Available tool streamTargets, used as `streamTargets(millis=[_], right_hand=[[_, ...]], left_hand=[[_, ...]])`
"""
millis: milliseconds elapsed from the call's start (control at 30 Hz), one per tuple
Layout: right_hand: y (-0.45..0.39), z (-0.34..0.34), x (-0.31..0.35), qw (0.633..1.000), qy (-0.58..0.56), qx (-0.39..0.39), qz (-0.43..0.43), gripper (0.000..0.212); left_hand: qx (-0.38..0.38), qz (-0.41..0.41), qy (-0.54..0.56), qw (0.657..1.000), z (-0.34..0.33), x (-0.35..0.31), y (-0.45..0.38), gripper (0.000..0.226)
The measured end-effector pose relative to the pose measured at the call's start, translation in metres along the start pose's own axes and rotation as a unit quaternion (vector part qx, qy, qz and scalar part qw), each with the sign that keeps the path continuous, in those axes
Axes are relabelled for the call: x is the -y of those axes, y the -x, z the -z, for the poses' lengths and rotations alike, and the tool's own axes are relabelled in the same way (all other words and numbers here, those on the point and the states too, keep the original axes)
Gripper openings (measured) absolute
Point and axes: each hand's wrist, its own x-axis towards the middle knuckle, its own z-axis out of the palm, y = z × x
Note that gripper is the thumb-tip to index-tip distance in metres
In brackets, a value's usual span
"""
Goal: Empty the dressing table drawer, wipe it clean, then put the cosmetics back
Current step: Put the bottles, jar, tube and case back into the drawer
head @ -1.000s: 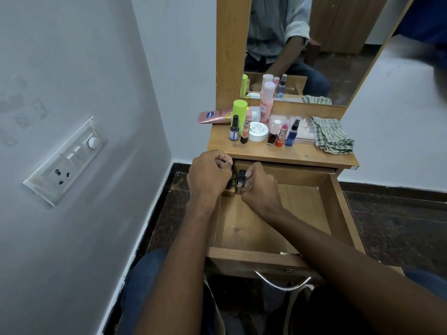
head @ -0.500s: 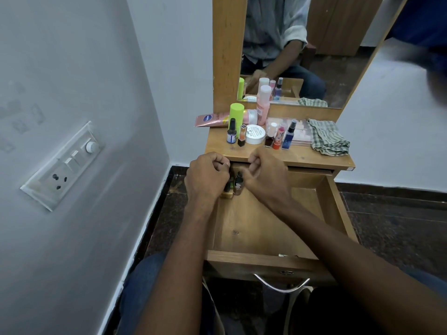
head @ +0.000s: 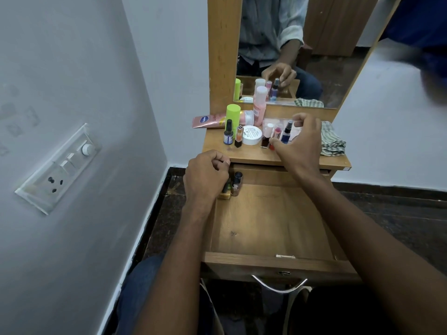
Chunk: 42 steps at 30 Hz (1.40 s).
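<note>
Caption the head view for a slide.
Right hand reaches for bottles on the dressing table top; left hand stays by bottles in the open drawer.

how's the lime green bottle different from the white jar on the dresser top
The lime green bottle is tall, slim and bright; the white jar is low, wide and pale. The bottle stands farther back, the jar nearer the front edge. Both sit upright on the table top, untouched by either hand.
</note>
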Motion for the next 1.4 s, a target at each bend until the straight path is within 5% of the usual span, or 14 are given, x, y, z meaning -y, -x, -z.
streamTargets(millis=[267, 733, 967, 1167, 1400], right_hand=[[-0.011, -0.006, -0.008, 0.995, -0.042, 0.077, -0.047, 0.056], [0.01, 0.012, -0.01, 0.995, -0.067, 0.077, 0.003, 0.023], [0.067, 0.001, -0.007, 0.975, -0.043, 0.205, 0.076, 0.015], [0.087, -0.024, -0.016, 0.948, -0.074, 0.31, -0.019, 0.022], [0.096, -0.035, -0.027, 0.934, -0.085, 0.346, -0.04, 0.011]], left_hand=[[0.003, -0.008, 0.002, 1.0, -0.001, 0.0, 0.0, 0.009], [0.01, -0.005, 0.005, 1.0, -0.004, 0.002, -0.001, 0.01], [0.041, 0.004, 0.009, 0.999, -0.003, 0.005, -0.001, 0.009], [0.074, -0.008, -0.008, 0.997, -0.003, 0.01, -0.002, 0.006], [0.192, -0.078, -0.102, 0.973, -0.007, 0.012, 0.002, 0.03]])
